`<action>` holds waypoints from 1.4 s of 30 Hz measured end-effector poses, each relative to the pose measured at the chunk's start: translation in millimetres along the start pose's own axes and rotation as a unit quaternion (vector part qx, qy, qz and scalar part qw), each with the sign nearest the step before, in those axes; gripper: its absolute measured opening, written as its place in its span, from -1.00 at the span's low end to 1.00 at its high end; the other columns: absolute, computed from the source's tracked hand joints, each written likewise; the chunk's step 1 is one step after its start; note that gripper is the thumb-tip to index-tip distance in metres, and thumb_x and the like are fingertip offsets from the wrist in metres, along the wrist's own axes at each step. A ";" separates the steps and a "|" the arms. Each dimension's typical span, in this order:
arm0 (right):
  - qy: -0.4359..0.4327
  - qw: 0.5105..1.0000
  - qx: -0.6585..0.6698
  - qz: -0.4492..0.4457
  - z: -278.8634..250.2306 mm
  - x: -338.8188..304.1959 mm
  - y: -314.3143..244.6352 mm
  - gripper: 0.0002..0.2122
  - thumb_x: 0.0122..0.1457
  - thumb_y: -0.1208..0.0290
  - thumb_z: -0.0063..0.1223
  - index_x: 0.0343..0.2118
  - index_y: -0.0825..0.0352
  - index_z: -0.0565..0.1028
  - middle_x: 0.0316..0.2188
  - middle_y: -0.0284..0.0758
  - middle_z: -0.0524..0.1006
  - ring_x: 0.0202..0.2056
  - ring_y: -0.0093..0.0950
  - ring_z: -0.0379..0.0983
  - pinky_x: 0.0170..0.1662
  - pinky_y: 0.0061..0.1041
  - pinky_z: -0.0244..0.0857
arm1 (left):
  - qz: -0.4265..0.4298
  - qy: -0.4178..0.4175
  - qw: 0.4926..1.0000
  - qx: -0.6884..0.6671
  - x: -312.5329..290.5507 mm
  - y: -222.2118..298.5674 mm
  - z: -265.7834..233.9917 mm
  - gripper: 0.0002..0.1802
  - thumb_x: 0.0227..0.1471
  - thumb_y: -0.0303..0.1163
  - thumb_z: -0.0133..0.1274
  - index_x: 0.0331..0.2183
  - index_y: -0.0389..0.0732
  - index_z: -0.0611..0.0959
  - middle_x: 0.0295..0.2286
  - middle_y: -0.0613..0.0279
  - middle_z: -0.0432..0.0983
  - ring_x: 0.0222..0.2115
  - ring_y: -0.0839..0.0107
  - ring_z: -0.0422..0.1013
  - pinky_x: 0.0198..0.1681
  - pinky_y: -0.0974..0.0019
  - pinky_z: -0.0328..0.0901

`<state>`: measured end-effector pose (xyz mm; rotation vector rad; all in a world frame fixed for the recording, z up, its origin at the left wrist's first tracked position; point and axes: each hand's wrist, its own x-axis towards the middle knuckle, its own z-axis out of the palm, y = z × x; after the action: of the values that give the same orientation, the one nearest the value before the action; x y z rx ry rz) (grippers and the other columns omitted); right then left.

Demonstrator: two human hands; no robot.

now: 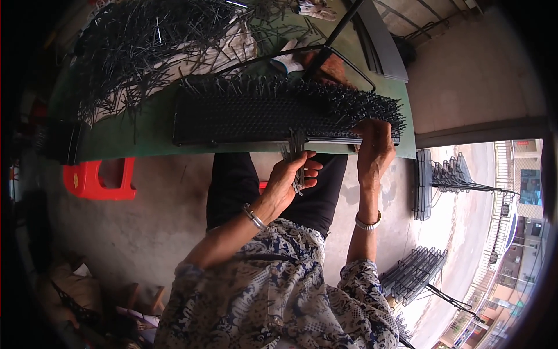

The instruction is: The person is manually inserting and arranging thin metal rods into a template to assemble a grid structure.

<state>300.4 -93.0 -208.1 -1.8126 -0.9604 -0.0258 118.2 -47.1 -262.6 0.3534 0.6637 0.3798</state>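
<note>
Fingers (313,165) on your left hand (283,177) are holding a loose bundle of thin dark strips (297,141), palm facing up, with the ends poking out above and below your grip. In the head view that bundle is overlapping the front edge of the long black panel (232,119), though I can't tell if the two are actually touching.

Your right hand (376,152) is working over at the panel's right end, fingers bent down at its front edge. Can't tell whether they're pinching a strip, since your knuckles are hiding the tips.

The panel itself is lying along the near side of your green table (113,139), just above your lap. Loads of dark strips are bristling up along its back edge and thickly across the right end, while the front left part is showing a bare, dotted surface.

Up to the left, a big messy heap of strips (157,41) is sitting on a whitish sack (229,49), with strays scattering around it. Behind the panel, a pale glove (286,61) is lying near something reddish-brown (334,68). A red plastic stool (87,180) is standing on the floor to your left, and black wire racks (412,270) are standing off to your right.
</note>
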 end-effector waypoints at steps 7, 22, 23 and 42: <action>-0.025 0.999 -0.023 -0.014 -5.2 5.2 3.4 -0.94 0.23 0.52 -0.03 -0.36 0.36 0.45 -0.51 -0.33 0.60 -0.43 -0.64 0.54 -0.42 -0.67 0.31 | 0.003 -0.005 1.000 -0.011 1.8 -2.2 1.9 -0.66 0.24 -0.18 -0.07 -0.15 -0.26 0.54 -0.32 0.14 0.57 -0.40 0.50 0.41 -0.44 0.45 0.35; -0.026 1.000 -0.009 -0.004 -3.9 7.4 5.9 -0.95 0.23 0.54 -0.03 -0.34 0.40 0.45 -0.51 -0.31 0.59 -0.43 -0.60 0.54 -0.40 -0.66 0.33 | -0.019 0.008 1.000 -0.020 4.9 -5.3 0.8 -0.78 0.14 -0.21 0.10 -0.32 -0.14 0.52 -0.52 0.26 0.49 -0.60 0.59 0.28 -0.65 0.52 0.07; -0.028 1.000 -0.002 -0.009 -3.9 8.0 6.5 -0.95 0.23 0.55 -0.03 -0.33 0.40 0.45 -0.51 -0.30 0.59 -0.43 -0.60 0.54 -0.41 -0.66 0.32 | -0.019 0.013 1.000 -0.016 4.3 -4.8 0.8 -0.78 0.13 -0.20 0.12 -0.32 -0.13 0.52 -0.52 0.27 0.49 -0.61 0.60 0.27 -0.66 0.54 0.05; -0.110 0.994 0.008 -0.028 -15.9 16.4 0.0 -0.98 0.20 0.57 0.01 -0.33 0.37 0.46 -0.52 -0.36 0.58 -0.51 -0.67 0.48 -0.42 -0.67 0.32 | -0.002 -0.009 1.000 0.021 -1.7 -0.7 2.3 -0.65 0.19 -0.14 0.03 -0.18 -0.24 0.59 -0.50 0.26 0.52 -0.62 0.69 0.16 -0.70 0.63 -0.04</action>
<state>317.9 -95.9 -193.8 -1.8001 -1.1629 0.1485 118.7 -48.9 -260.3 0.3957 0.6565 0.3590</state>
